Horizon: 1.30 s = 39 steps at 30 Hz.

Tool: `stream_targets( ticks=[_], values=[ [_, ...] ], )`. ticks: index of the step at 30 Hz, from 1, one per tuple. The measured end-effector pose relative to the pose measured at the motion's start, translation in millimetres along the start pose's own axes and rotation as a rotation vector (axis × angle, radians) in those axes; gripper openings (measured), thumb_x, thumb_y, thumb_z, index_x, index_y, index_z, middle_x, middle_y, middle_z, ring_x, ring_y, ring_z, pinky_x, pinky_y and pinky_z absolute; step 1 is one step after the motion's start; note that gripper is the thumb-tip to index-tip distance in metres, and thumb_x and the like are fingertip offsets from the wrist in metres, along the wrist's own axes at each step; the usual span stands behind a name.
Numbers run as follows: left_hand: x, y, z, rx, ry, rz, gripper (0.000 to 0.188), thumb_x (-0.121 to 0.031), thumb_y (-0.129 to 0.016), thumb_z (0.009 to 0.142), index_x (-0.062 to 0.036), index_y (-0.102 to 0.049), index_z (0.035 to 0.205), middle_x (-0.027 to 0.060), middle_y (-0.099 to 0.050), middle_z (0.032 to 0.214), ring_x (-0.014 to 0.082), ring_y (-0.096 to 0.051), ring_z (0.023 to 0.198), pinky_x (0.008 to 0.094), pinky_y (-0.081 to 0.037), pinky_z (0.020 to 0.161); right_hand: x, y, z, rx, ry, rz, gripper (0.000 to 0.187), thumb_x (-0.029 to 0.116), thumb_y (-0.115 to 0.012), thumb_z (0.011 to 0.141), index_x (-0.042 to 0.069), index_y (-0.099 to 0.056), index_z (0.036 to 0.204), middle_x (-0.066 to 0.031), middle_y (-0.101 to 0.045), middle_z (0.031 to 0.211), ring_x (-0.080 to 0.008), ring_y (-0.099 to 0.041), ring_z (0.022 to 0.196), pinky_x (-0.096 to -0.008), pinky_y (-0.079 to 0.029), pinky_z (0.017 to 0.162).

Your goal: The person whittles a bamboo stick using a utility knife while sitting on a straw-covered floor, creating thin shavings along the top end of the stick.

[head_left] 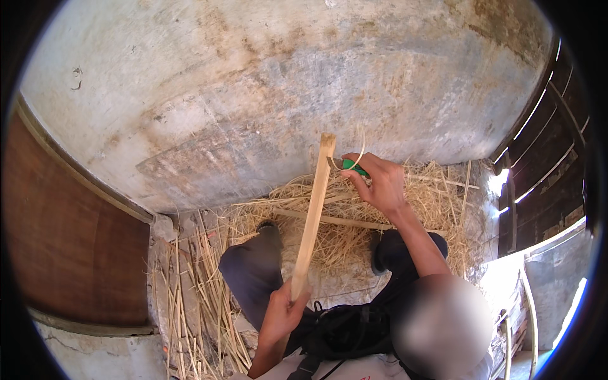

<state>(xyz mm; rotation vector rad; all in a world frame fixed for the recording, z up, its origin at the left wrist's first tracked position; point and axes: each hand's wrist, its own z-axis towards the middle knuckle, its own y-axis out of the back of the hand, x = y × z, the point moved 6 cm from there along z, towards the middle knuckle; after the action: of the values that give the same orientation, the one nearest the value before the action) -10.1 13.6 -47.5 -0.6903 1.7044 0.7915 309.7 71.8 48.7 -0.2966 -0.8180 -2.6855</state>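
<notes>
My left hand (284, 309) is closed round the lower end of a pale bamboo strip (312, 218), which slants upward away from me. Near the strip's far end, my right hand (379, 180) grips a knife with a green handle (354, 168). The knife's blade is against or very near the strip's right edge; its exact contact is too small to tell. A thin curled shaving (363, 142) arcs up beside the knife and my right fingers.
Shavings (342, 244) are heaped on the floor between and beyond my legs. Several long thin bamboo sticks (199, 297) lie at the left. A stained wall (253, 114) rises ahead, a brown wooden panel (76, 228) stands left, and dark slatted boards (544, 152) are at the right.
</notes>
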Motion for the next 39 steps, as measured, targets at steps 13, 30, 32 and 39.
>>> stream_targets(
  ticks=[13, 30, 32, 39],
  values=[
    [26.2, 36.5, -23.1, -0.041, 0.243, -0.209, 0.021, -0.023, -0.07, 0.11, -0.009, -0.059, 0.098, -0.0083, -0.05, 0.064, 0.0014, -0.045, 0.05, 0.0225, -0.037, 0.043, -111.7, 58.6, -11.9, -0.045, -0.621, -0.067, 0.042, 0.047, -0.059, 0.113, 0.012, -0.079, 0.122, 0.0047, -0.05, 0.057, -0.0084, -0.045, 0.052, -0.0315, -0.031, 0.049],
    [0.9, 7.6, 0.5, 0.074, 0.162, -0.019, 0.017, -0.019, -0.071, 0.108, -0.0019, -0.069, 0.111, -0.0065, -0.058, 0.071, 0.0018, -0.051, 0.06, 0.0249, -0.04, 0.051, 0.0, 14.8, -10.9, 0.155, -0.132, 0.294, 0.032, 0.031, -0.082, 0.098, 0.004, -0.076, 0.114, -0.0113, -0.078, 0.095, -0.0267, -0.076, 0.074, -0.0361, -0.06, 0.067],
    [1.9, 7.3, -1.1, 0.097, 0.157, -0.014, 0.018, -0.019, -0.072, 0.108, -0.0014, -0.069, 0.11, -0.0063, -0.058, 0.071, 0.0021, -0.05, 0.061, 0.0251, -0.04, 0.052, -3.3, 16.6, -10.7, 0.135, -0.145, 0.274, 0.032, 0.031, -0.083, 0.097, 0.004, -0.077, 0.112, -0.0106, -0.079, 0.096, -0.0267, -0.076, 0.075, -0.036, -0.06, 0.066],
    [-3.7, -2.2, -7.2, 0.117, 0.091, -0.044, 0.014, -0.018, -0.068, 0.11, -0.0069, -0.061, 0.107, -0.0082, -0.05, 0.068, 0.0001, -0.044, 0.052, 0.0213, -0.035, 0.046, -3.8, 21.2, -7.4, 0.078, -0.085, 0.209, 0.029, 0.031, -0.084, 0.095, 0.006, -0.079, 0.108, -0.0089, -0.079, 0.094, -0.0265, -0.075, 0.072, -0.035, -0.058, 0.064]
  ],
)
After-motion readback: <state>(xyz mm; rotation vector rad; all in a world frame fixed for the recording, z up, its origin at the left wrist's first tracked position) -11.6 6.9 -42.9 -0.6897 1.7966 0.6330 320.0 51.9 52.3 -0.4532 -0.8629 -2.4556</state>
